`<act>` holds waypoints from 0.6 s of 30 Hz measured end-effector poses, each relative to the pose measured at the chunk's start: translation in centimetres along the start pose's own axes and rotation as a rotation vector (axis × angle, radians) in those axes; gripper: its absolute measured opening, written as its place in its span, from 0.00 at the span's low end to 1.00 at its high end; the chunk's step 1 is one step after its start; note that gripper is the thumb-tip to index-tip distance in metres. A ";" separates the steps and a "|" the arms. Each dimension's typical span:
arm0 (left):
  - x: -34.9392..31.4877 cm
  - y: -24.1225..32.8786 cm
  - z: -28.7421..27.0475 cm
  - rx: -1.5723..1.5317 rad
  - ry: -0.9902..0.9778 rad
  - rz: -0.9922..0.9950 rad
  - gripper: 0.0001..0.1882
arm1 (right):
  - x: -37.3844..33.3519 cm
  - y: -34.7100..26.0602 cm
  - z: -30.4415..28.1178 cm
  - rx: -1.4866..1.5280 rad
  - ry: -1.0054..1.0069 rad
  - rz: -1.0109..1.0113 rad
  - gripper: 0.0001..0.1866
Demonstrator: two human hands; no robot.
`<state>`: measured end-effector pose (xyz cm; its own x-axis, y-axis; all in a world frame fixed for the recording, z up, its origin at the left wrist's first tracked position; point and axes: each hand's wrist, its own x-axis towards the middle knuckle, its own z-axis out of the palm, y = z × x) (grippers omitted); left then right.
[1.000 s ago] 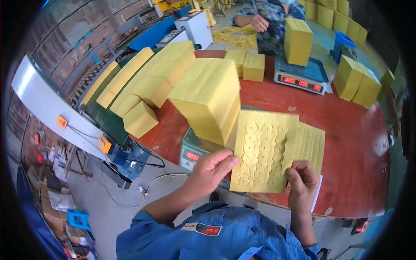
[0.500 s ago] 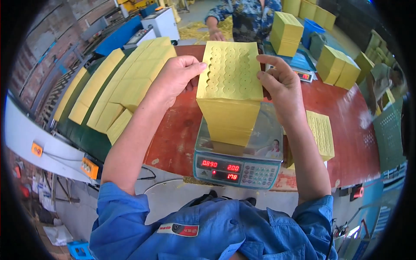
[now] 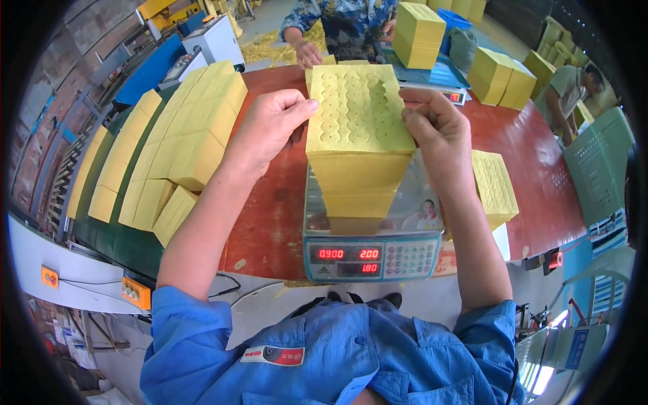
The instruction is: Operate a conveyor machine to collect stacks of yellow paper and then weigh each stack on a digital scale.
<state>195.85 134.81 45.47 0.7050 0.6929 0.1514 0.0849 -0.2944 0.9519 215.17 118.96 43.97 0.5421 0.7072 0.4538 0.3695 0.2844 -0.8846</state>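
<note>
Both forearms reach forward from rolled blue sleeves, elbows spread, the wrists bent inward so the hands face each other. The left hand (image 3: 270, 131) brings thumb and forefinger together at the left edge of a yellow top sheet (image 3: 354, 111) patterned with rows of discs; the right hand (image 3: 439, 131) curls, thumb and forefinger slightly apart, at its right edge. Whether either grips or merely touches it, I cannot tell. The sheet lies atop a tall yellow stack (image 3: 361, 182) on the scale (image 3: 405, 260). Beyond, a blue bucket (image 3: 456, 20) stands behind another yellow stack (image 3: 417, 40); its contents are hidden.
</note>
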 end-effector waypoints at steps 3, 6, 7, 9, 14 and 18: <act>-0.1 0.0 0.5 -0.044 0.017 0.009 0.14 | -0.4 0.3 0.1 -0.060 0.040 -0.014 0.12; -0.2 -0.5 0.9 -0.079 -0.011 0.070 0.14 | -0.7 1.0 0.0 -0.099 0.065 -0.049 0.12; -0.4 -0.5 1.0 -0.079 -0.015 0.065 0.14 | -0.9 1.1 0.0 -0.098 0.067 -0.043 0.12; -0.9 -0.5 1.3 -0.104 0.031 0.052 0.14 | -1.2 1.3 0.0 -0.067 0.080 -0.082 0.11; -3.5 -1.2 -0.4 -0.083 0.248 0.046 0.18 | -2.5 0.6 -0.8 0.139 0.202 -0.033 0.10; -6.8 -1.0 -0.2 -0.183 0.332 0.095 0.16 | -4.3 0.7 -1.8 0.345 0.205 -0.057 0.09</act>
<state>190.80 130.51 43.49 0.4347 0.8523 0.2909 -0.1181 -0.2663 0.9566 214.41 114.94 41.62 0.6801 0.5500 0.4846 0.1476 0.5448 -0.8255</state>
